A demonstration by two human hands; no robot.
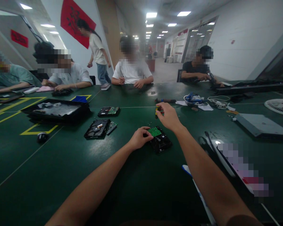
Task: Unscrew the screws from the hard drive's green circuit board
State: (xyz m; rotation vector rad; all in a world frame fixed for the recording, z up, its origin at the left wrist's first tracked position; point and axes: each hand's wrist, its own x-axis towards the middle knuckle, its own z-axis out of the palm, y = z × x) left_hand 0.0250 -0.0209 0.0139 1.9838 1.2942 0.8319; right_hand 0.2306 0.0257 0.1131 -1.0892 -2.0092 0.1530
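A black hard drive with a green circuit board on its top lies on the table in front of me. My left hand grips the left edge of this drive, thumb and fingers at the board's side. Above and just beyond the drive, my right hand pinches a small yellow-and-black screwdriver, held upright; its tip is too small to make out. Tiny screws are scattered near the drive's far edge. To the left lie another opened drive, a loose circuit board and a further hard drive.
A black tray stands at the left, with a computer mouse before it. A larger-handled tool, a bowl of blue items and a grey metal case lie rightward. Several people sit around the far side; one walks behind.
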